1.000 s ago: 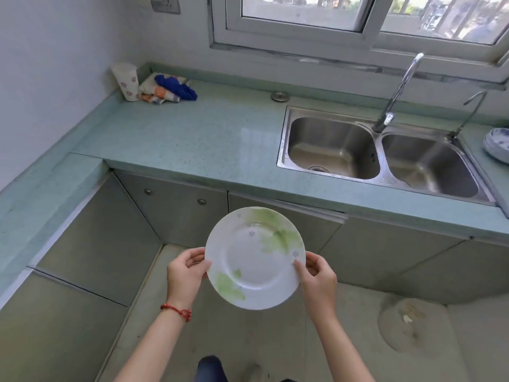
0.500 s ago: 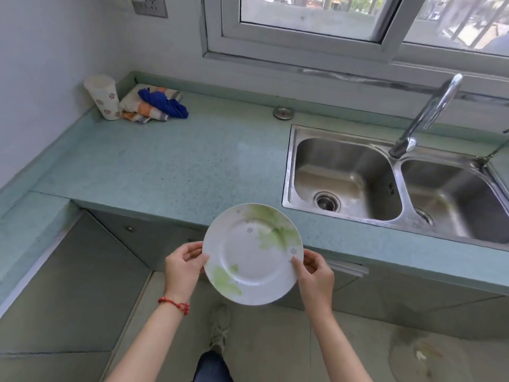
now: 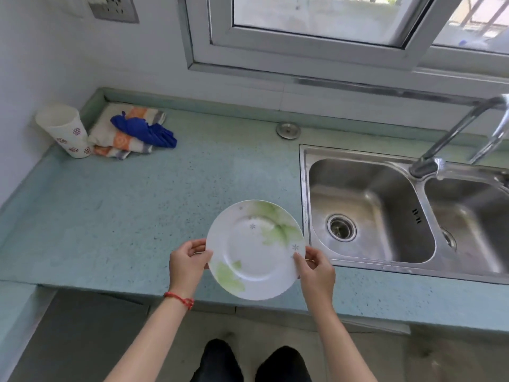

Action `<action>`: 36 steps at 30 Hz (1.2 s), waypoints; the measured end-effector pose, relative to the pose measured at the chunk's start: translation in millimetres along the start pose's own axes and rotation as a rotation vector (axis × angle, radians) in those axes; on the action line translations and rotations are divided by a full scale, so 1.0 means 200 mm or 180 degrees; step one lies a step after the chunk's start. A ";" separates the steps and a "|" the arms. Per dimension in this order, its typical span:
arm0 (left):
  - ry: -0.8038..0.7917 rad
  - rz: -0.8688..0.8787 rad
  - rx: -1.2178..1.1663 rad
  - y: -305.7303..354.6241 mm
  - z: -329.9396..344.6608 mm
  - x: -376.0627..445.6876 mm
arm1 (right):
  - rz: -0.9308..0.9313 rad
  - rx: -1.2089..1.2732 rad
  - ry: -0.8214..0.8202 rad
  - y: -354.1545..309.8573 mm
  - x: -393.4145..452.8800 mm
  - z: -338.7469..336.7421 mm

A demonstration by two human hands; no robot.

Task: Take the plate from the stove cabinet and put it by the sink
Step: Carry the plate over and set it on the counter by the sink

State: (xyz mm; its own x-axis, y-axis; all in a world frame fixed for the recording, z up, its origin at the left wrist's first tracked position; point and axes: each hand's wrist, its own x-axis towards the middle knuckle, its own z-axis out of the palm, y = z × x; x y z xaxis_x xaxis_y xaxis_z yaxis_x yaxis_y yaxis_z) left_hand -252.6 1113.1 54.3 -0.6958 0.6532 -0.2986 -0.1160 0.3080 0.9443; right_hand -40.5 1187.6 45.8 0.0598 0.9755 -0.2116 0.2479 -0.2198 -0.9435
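A round white plate point(image 3: 254, 250) with green leaf prints is held over the front part of the pale green counter point(image 3: 132, 205), just left of the steel double sink point(image 3: 385, 216). My left hand point(image 3: 187, 263) grips its left rim and my right hand point(image 3: 316, 268) grips its right rim. The plate faces up, tilted slightly toward me. Its near edge overhangs the counter's front edge. Whether it touches the counter I cannot tell.
A patterned paper cup point(image 3: 64, 130) and a folded cloth with a blue item point(image 3: 132, 132) lie at the back left corner. A metal sink plug point(image 3: 287, 130) rests near the back wall. The tap point(image 3: 451, 136) arches over the sink. Cabinet doors point(image 3: 82, 334) lie below.
I have stepped closer to the counter. The plate has moved forward from in front of the cabinets to above the counter, next to the sink. Both hands keep their grip.
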 end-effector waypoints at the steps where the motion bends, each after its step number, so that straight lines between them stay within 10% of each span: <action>1: -0.0005 -0.0024 -0.0013 0.01 0.00 0.04 | 0.0021 -0.0003 0.0010 -0.01 0.03 0.03; 36: 0.0208 -0.0405 0.0552 0.00 0.23 0.71 | 0.0317 -0.0624 -0.0195 -0.03 0.65 0.39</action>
State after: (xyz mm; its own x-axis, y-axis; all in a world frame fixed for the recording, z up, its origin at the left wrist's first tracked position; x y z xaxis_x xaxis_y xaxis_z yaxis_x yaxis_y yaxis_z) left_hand -318.2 1238.4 5.6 -0.7284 0.5570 -0.3989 -0.0861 0.5032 0.8599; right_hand -108.6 1315.5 3.6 0.0361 0.9461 -0.3218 0.4273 -0.3057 -0.8509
